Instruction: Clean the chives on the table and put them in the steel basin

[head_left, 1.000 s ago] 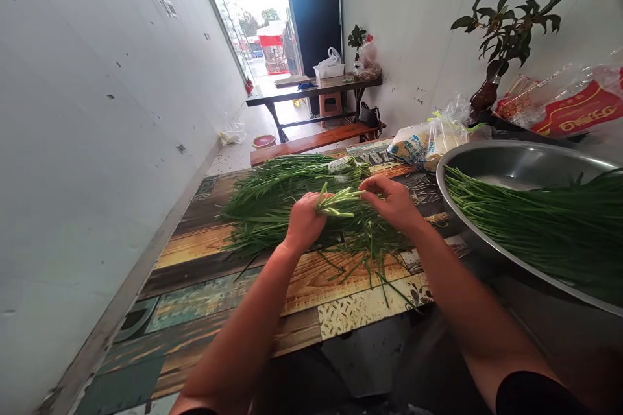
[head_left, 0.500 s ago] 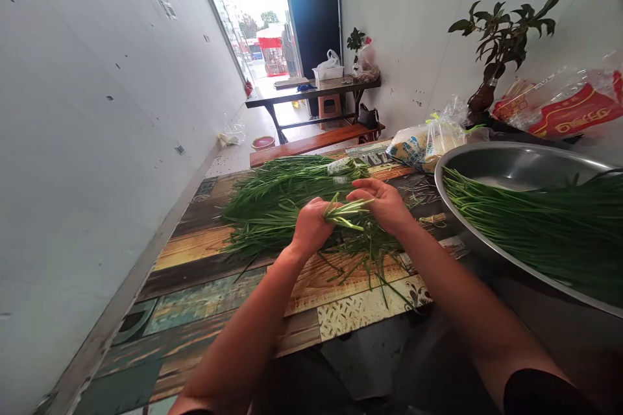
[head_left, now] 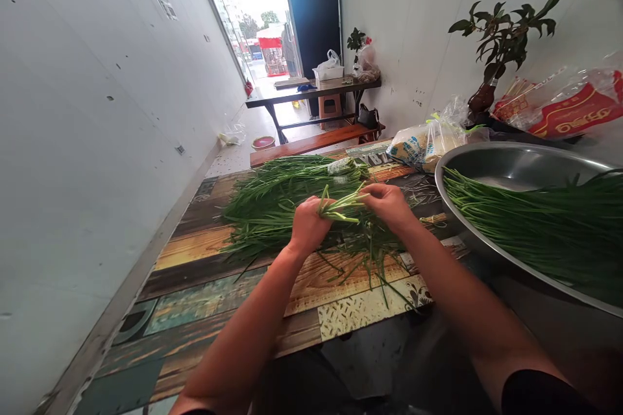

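Green stalks (head_left: pixel 342 209) — in curled left hand (head_left: pixel 308 225)

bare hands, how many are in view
2: the left hand grips a bunch of green stems; the right hand is at the stems' pale ends, beside it.

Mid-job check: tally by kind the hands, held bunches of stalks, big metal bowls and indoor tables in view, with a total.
Hands: 2 (left hand, right hand)
Held bunch: 1
Metal bowl: 1
Tables: 2 (near table, far table)
Total: 6
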`<state>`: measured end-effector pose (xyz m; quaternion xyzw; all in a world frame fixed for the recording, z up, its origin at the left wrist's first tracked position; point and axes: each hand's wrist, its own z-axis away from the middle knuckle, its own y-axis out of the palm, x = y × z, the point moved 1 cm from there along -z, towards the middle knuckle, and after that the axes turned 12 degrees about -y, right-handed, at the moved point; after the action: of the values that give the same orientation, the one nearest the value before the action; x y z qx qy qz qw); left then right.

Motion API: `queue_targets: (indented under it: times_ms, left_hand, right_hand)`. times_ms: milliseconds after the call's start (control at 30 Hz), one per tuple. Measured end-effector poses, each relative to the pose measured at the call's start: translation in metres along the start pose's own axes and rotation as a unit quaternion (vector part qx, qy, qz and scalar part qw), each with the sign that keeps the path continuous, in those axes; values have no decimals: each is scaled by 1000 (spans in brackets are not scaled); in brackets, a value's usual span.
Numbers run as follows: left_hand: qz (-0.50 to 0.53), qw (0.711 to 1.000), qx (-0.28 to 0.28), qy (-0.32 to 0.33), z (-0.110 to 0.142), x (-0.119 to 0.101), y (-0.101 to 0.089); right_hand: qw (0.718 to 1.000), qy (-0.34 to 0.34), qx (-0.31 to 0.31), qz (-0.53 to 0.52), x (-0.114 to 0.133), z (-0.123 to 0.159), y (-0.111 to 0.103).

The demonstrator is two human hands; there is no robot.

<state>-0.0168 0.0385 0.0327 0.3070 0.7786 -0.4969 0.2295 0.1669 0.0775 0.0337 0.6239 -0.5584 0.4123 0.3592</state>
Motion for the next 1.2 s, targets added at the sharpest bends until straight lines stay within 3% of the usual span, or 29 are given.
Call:
queue_targets:
  times_ms: [267,367,433,500,567,633,733,800,900,1067,1200]
  left_hand:
    - [-6,1000,16,-5,-1,2,1]
    - [-10,1000,11,14,-1,3,1]
    - [-29,999,8,33,-1,3,1]
    - [-60,996,15,58,-1,3,1]
    - [-83,993,28,84,-1,3,1]
    - [-83,991,36,102,-1,3,1]
    - [-61,990,41,116,-1,2,-1]
    - [-50,989,51,126,-1,2,-2]
    - [-35,988,60,136,-1,0,-3]
    - [-12,991,37,130,0,-3,-5]
    - [-2,991,20,136,0,-5,-5]
  right_hand:
    - [982,19,-178,-62,-8,-18,-27]
    - [981,-11,-177,81,-6,-19,-39]
    - [960,-42,-142,236,-4,-17,-42]
    - [934,-106,-99,325,-1,-14,-40]
    - [922,-200,-24,330,2,-11,-34]
    - [909,-266,106,303,4,-9,-27]
    - [876,-258,280,295,2,-5,-18]
    - [864,-233,326,304,1,-3,-14]
    - [883,-211,300,293,4,-1,-11]
    - [957,-127,172,196,12,1,-11]
    - [982,-76,100,139,13,1,-10]
